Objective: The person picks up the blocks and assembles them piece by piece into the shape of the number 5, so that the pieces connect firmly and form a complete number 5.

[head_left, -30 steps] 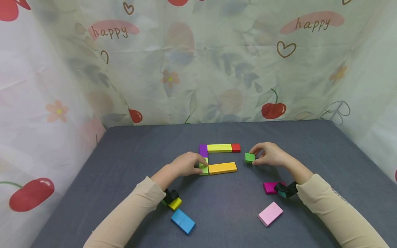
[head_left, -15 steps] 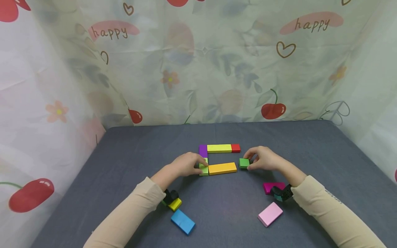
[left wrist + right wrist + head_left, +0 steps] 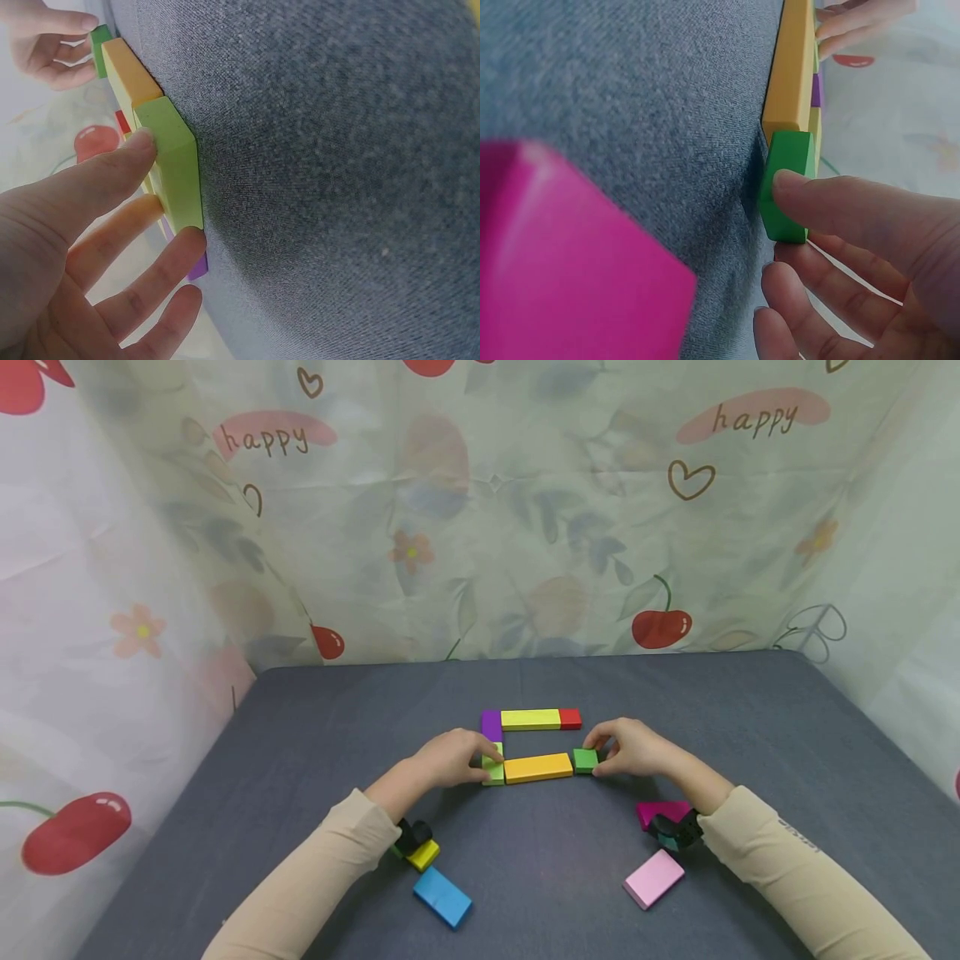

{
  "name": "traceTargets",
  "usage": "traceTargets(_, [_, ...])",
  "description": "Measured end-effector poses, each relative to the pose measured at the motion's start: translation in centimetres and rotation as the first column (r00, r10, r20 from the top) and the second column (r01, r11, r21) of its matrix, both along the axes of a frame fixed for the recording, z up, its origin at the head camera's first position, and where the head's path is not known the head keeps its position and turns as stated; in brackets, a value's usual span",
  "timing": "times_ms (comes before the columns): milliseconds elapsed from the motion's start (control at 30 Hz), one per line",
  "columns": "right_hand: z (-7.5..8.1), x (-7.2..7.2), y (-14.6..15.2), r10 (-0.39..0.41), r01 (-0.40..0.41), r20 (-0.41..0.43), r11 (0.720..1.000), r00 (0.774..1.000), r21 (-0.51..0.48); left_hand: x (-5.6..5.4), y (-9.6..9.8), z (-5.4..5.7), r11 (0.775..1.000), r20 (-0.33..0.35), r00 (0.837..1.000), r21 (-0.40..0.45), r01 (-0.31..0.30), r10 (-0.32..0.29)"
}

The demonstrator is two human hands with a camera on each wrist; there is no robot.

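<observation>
My left hand (image 3: 450, 756) holds a light green block (image 3: 169, 146) between thumb and fingers. Its end meets the purple block (image 3: 491, 725) behind it, and beside it lies a long orange block (image 3: 538, 767). At the far end of the orange block, my right hand (image 3: 633, 747) pinches a small green block (image 3: 787, 180) by thumb and index finger. The green block's end stands right at the orange one's end. A yellow-green block (image 3: 530, 719) and a red block (image 3: 570, 718) run in a row from the purple block, behind the orange one.
A blue block (image 3: 442, 897) and a yellow block (image 3: 423, 854) lie near my left wrist. Under my right wrist is a magenta block (image 3: 663, 812), with a pink block (image 3: 653, 878) nearer me. A patterned curtain (image 3: 495, 527) stands behind the dark tabletop (image 3: 360, 710).
The right hand has brought the green block left and toward me, up to the end of the orange block. My left hand has stayed on the light green block.
</observation>
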State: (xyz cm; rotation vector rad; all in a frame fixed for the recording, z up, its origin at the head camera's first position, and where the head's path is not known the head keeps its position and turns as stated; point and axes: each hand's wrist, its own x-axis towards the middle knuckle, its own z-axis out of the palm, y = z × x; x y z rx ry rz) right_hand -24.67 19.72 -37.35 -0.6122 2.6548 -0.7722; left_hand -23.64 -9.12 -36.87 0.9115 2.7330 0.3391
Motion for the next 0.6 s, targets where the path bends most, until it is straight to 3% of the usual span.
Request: traceTargets(600, [-0.42, -0.08, -0.17, -0.003, 0.003, -0.001, 1.0, 1.0, 0.007, 0.01, -0.02, 0.04, 1.0, 0.004, 1.0, 0.005, -0.005, 0.005])
